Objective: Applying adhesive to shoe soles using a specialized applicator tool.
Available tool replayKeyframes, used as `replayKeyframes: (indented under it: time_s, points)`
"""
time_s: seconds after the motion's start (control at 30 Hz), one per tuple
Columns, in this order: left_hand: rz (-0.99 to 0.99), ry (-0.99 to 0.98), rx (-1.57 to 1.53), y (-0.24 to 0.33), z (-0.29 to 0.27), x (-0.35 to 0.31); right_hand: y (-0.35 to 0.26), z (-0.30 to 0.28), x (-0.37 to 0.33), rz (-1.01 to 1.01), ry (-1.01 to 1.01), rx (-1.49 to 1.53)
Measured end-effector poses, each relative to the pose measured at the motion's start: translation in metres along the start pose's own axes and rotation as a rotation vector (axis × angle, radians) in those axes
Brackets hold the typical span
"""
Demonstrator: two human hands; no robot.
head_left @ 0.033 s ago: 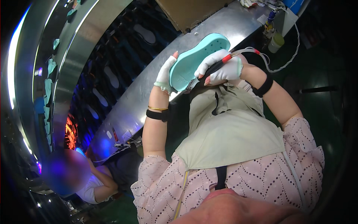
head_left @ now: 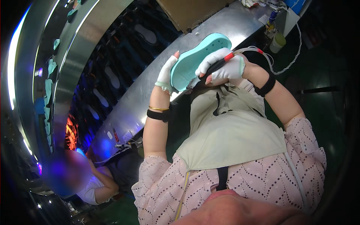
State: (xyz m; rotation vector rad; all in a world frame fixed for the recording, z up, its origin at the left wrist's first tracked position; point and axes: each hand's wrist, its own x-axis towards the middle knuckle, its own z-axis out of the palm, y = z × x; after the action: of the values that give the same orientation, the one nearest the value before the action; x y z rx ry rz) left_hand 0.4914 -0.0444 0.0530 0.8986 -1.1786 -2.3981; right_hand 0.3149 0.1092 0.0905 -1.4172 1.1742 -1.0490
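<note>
A teal foam shoe sole [head_left: 189, 65] with small holes near one end is held up in front of me, tilted. My left hand [head_left: 165, 75], in a white fingerless glove, grips the edge of its heel end. One digit shows at the rim; the other fingers are hidden behind the sole. Similarly gloved, my right hand [head_left: 229, 68] is closed around a corded hand tool with a black handle [head_left: 215, 68] and red bands. The tool's metal tip touches or lies very close to the heel edge nearest me; exact contact cannot be made out.
A metal bench edge [head_left: 150, 80] runs behind the sole, with a cardboard box [head_left: 195, 13] above it. The tool's pale cable [head_left: 287, 68] loops right, near a small jar [head_left: 277, 42]. Conveyor belts with teal pieces [head_left: 48, 93] curve at left. A co-worker [head_left: 98, 183] sits lower left.
My right hand and the tool have shifted very slightly along the sole's heel edge. The sole and my left hand look unchanged.
</note>
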Motion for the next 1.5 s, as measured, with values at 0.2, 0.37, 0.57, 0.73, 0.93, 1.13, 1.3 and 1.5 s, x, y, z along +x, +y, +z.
replayKeyframes:
  time_s: [0.2,0.37,0.57,0.73,0.93,1.13,1.3,1.5]
  points:
    - [-0.078,-0.01,0.073,0.006,-0.001,-0.003,0.0,-0.014,0.01,-0.204,-0.059,-0.317]
    - [-0.06,-0.227,-0.147,0.011,0.003,-0.019,-0.017,-0.023,0.006,-0.23,0.045,-0.185]
    - [0.379,-0.24,-0.486,-0.019,0.001,-0.008,0.008,0.045,0.017,-0.287,0.277,-0.103]
    - [0.402,-0.361,-0.562,-0.038,0.0,-0.013,-0.012,0.039,0.012,0.059,0.177,0.38]
    - [0.388,-0.066,-0.575,-0.04,0.019,-0.016,0.013,0.052,0.037,-0.244,0.561,0.183]
    - [0.466,-0.181,-0.589,-0.043,0.017,-0.02,0.014,0.043,0.038,-0.232,0.448,0.256]
    - [0.388,-0.276,-0.482,-0.038,0.045,-0.035,0.006,0.028,0.053,-0.257,0.747,0.462]
    - [0.439,-0.236,-0.438,-0.042,0.011,-0.032,-0.001,0.032,0.032,-0.108,0.532,0.433]
